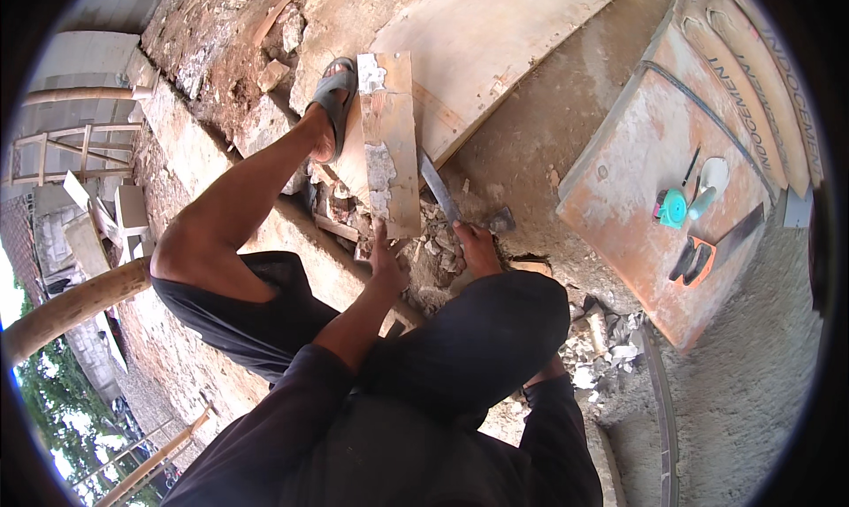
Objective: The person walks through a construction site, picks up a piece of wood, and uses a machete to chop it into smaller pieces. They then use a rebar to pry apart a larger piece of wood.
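Note:
A narrow wooden board (pixel 402 153), crusted with grey mortar (pixel 380 171) along its left side, lies lengthwise ahead of me. My left hand (pixel 386 268) grips its near end. In my right hand (pixel 478 249) is a machete (pixel 438 187), held by the handle; its blade points away from me, beside the board's right edge. My sandalled left foot (pixel 332 109) rests by the board's far left side. My right knee hides most of the right forearm.
Broken rubble (pixel 433 241) lies under the board's near end. A large plywood sheet (pixel 495 47) lies beyond. At right, a stained panel (pixel 619 197) bears a turquoise tape measure (pixel 671 208) and an orange-handled handsaw (pixel 716 246), near stacked cement bags (pixel 743 91). Bamboo poles (pixel 80 308) stand left.

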The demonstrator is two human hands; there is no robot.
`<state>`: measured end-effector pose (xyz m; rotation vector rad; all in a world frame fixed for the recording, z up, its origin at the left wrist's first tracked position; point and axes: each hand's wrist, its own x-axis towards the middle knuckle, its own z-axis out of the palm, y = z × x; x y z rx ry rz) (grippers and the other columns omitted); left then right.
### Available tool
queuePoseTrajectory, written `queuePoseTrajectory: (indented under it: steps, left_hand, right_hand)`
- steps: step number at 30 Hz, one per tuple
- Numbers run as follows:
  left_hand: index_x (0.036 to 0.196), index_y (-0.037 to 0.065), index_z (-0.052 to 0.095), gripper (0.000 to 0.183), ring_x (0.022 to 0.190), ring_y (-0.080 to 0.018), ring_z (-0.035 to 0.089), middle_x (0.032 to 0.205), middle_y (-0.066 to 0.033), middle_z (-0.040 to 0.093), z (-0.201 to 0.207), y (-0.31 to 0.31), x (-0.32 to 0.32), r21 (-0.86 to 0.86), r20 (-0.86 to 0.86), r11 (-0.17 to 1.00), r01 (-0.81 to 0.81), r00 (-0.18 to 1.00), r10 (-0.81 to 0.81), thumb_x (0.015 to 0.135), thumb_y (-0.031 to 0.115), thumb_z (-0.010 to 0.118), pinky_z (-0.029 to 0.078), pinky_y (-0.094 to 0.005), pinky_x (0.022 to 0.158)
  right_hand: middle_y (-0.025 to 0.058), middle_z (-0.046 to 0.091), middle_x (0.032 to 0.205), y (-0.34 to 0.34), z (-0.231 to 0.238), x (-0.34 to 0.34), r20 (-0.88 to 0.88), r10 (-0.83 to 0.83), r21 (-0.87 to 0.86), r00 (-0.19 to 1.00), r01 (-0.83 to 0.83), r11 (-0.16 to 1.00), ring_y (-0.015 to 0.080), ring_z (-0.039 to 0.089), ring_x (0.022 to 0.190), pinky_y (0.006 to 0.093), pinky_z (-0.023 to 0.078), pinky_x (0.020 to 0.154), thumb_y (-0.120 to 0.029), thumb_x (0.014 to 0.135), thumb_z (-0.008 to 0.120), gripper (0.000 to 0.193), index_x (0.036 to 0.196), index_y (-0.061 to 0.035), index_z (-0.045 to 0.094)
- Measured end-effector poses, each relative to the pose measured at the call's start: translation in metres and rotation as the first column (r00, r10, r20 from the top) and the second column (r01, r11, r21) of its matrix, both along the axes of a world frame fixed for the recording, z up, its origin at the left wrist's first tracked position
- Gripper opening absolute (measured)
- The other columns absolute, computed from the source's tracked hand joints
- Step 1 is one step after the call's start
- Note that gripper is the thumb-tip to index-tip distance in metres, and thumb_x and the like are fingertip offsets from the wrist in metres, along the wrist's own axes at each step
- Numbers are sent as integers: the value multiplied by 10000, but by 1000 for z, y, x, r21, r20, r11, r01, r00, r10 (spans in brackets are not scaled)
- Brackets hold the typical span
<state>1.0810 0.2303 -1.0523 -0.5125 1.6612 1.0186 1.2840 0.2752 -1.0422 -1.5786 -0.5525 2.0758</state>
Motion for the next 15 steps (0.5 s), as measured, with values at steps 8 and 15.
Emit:
queuePoseTrajectory:
  steps: [8, 15]
  left_hand:
    - [981, 215, 600, 361, 564, -120, 377, 740, 38, 470, 22, 36, 27, -59, -89, 990, -129, 988, 124, 942, 569, 659, 285, -286, 509]
    - [969, 227, 613, 367, 603, -120, 390, 746, 47, 474, 32, 35, 14, -5, -102, 998, -64, 993, 63, 936, 589, 663, 299, -307, 533]
  right_hand:
    - [17, 498, 612, -1, 1, -1, 15, 58, 91, 998, -59, 994, 147, 472, 435, 359, 407, 424, -401, 996, 637, 377, 920, -33, 608]
    - [56, 524, 603, 6, -1, -12, 249, 111, 321, 962, -190, 928, 169, 531, 508, 387, 432, 502, -382, 999, 633, 399, 898, 4, 632]
